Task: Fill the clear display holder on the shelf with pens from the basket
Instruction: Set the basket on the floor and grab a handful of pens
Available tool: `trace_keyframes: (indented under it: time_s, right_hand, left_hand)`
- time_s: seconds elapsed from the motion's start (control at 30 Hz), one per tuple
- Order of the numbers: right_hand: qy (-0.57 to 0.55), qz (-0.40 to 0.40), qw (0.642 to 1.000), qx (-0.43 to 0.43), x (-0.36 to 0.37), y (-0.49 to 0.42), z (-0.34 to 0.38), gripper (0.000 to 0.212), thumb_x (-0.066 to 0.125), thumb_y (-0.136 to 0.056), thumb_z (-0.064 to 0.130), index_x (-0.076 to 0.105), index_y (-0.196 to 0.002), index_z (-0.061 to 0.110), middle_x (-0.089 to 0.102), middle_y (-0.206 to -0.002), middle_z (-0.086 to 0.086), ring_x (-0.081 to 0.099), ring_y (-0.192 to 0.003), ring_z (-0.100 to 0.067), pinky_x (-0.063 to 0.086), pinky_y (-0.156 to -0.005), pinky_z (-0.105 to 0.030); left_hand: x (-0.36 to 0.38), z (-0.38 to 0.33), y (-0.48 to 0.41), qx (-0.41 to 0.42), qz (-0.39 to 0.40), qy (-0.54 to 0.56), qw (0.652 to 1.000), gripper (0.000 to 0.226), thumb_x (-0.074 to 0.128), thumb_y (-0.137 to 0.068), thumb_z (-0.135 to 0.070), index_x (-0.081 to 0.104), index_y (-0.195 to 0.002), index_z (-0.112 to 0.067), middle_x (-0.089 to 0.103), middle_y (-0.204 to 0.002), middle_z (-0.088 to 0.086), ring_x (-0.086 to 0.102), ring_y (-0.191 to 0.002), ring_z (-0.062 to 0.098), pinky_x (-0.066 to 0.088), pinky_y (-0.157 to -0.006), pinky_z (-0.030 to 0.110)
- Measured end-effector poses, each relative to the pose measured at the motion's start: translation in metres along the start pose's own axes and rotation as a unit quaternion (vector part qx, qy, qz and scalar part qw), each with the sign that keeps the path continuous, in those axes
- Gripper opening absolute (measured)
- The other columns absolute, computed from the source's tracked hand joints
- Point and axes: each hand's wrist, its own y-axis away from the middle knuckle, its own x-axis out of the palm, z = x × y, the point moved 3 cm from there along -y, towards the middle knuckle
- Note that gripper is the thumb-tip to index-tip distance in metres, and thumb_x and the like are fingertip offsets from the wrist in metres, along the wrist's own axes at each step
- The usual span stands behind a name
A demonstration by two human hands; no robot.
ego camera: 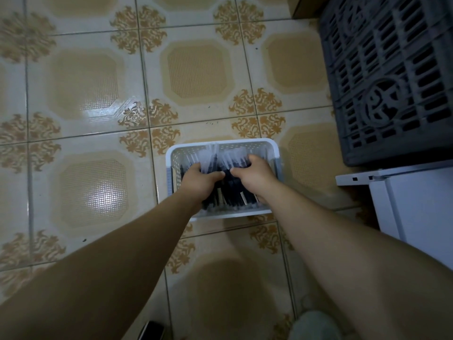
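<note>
1. Ceramic floor tiles point(81, 79), cream with tan flower motifs, are filling most of the head view and shining where the light is falling on them.
2. At 2 o'clock a grey slotted plastic crate point(392, 77) is standing on the floor. Just below it, at 3 o'clock, a white unit point(416, 204) is showing one corner, possibly the foot of the shelf. The clear display holder is not showing anywhere in view.
3. Just past centre, towards 6 o'clock, a white perforated basket point(171, 168) is sitting on the tiles, well apart from the crate.
4. Dark pens point(228, 190) with clear caps are lying packed inside the basket, long axes running from 12 to 6 o'clock, caps pointing to 12.
5. The left hand point(199, 179) is reaching in at the basket's 9 o'clock side, fingers and thumb curling round a bunch of pens.
6. The right hand point(255, 175) is reaching in at the 3 o'clock side, fingers curling over the pens and gripping them, its thumb nearly meeting the left one.
7. Both hands are lying across the pens' long axis. A straight lift would probably be keeping the bundle parallel, and the right hand is nearer the white unit.
</note>
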Motion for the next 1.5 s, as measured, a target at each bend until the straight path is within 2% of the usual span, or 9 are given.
trace_keyframes:
  time_s: [0.1, 0.4, 0.6, 0.77, 0.93, 1.13, 1.27, 1.37, 1.5]
  right_hand:
    - [-0.011, -0.008, 1.0, -0.007, 0.0, 0.001, 0.002, 0.032, 0.064, -0.091, 0.02, 0.054, -0.121, 0.014, 0.061, -0.117, -0.002, 0.058, -0.098, -0.021, 0.047, -0.083, -0.032]
    - [-0.046, -0.003, 0.999, -0.027, 0.006, 0.003, 0.014, 0.033, 0.064, -0.09, 0.02, 0.057, -0.122, 0.015, 0.064, -0.117, -0.004, 0.061, -0.104, -0.023, 0.051, -0.094, -0.04]
    - [-0.104, -0.005, 0.994, -0.031, 0.007, 0.004, 0.02, 0.03, 0.065, -0.088, 0.015, 0.059, -0.118, 0.016, 0.067, -0.112, -0.006, 0.063, -0.103, -0.024, 0.051, -0.095, -0.045]
    - [-0.141, 0.004, 0.989, -0.03, 0.003, 0.006, 0.024, 0.031, 0.064, -0.09, 0.011, 0.058, -0.12, 0.013, 0.067, -0.113, -0.008, 0.063, -0.105, -0.024, 0.051, -0.095, -0.041]
    - [-0.089, -0.003, 0.995, -0.048, 0.002, 0.007, 0.027, 0.031, 0.061, -0.091, 0.014, 0.056, -0.122, 0.015, 0.064, -0.115, -0.004, 0.06, -0.104, -0.022, 0.049, -0.093, -0.037]
    - [-0.106, 0.003, 0.994, -0.033, 0.005, 0.007, 0.025, 0.029, 0.063, -0.09, 0.015, 0.058, -0.119, 0.015, 0.066, -0.112, -0.006, 0.062, -0.103, -0.023, 0.05, -0.096, -0.044]
    - [-0.165, 0.012, 0.986, -0.013, 0.008, 0.005, 0.026, 0.032, 0.062, -0.091, 0.015, 0.057, -0.122, 0.014, 0.066, -0.114, -0.008, 0.062, -0.106, -0.025, 0.049, -0.098, -0.046]
    - [-0.202, 0.029, 0.979, 0.0, 0.007, 0.006, 0.031, 0.032, 0.06, -0.093, 0.012, 0.056, -0.125, 0.01, 0.064, -0.119, -0.01, 0.061, -0.108, -0.025, 0.049, -0.098, -0.042]
    - [-0.241, 0.038, 0.97, -0.004, -0.005, 0.017, 0.045, 0.026, 0.057, -0.095, 0.01, 0.057, -0.121, 0.009, 0.064, -0.108, -0.005, 0.06, -0.098, -0.018, 0.049, -0.081, -0.027]
  left_hand:
    - [0.0, -0.001, 0.0, -0.007, 0.009, 0.024, 1.0, 0.028, 0.07, -0.086, -0.01, 0.062, -0.113, -0.009, 0.069, -0.101, 0.004, 0.067, -0.088, 0.019, 0.052, -0.069, 0.028]
    - [-0.003, -0.007, 0.003, 0.002, -0.01, 0.067, 0.998, 0.018, 0.064, -0.086, 0.002, 0.065, -0.1, -0.01, 0.07, -0.087, 0.004, 0.068, -0.078, 0.017, 0.053, -0.059, 0.025]
    - [-0.004, -0.007, 0.001, 0.0, 0.019, 0.08, 0.997, 0.021, 0.066, -0.087, -0.005, 0.066, -0.108, -0.007, 0.073, -0.096, 0.009, 0.072, -0.08, 0.018, 0.056, -0.062, 0.029]
    - [-0.003, -0.013, 0.0, 0.014, 0.031, 0.072, 0.997, 0.026, 0.065, -0.086, -0.005, 0.066, -0.112, -0.005, 0.073, -0.101, 0.013, 0.072, -0.088, 0.026, 0.058, -0.078, 0.04]
    - [-0.005, -0.017, 0.001, 0.042, 0.007, 0.058, 0.997, 0.023, 0.064, -0.087, -0.002, 0.066, -0.109, -0.008, 0.072, -0.096, 0.008, 0.071, -0.083, 0.02, 0.055, -0.06, 0.026]
    - [-0.006, -0.019, 0.003, 0.041, 0.018, 0.061, 0.997, 0.021, 0.064, -0.085, 0.001, 0.068, -0.105, -0.005, 0.073, -0.094, 0.011, 0.071, -0.088, 0.027, 0.057, -0.07, 0.035]
    - [-0.001, -0.025, 0.006, 0.051, 0.056, 0.062, 0.995, 0.02, 0.058, -0.087, 0.005, 0.069, -0.095, -0.01, 0.072, -0.096, 0.012, 0.069, -0.094, 0.029, 0.055, -0.086, 0.044]
    - [0.002, -0.031, 0.01, 0.046, 0.068, 0.063, 0.995, 0.021, 0.056, -0.089, 0.005, 0.068, -0.092, -0.012, 0.071, -0.092, 0.01, 0.068, -0.092, 0.028, 0.055, -0.088, 0.045]
    - [0.006, -0.046, 0.021, 0.042, 0.096, 0.071, 0.992, 0.021, 0.056, -0.09, 0.002, 0.067, -0.101, -0.012, 0.071, -0.1, 0.011, 0.067, -0.099, 0.029, 0.052, -0.092, 0.045]
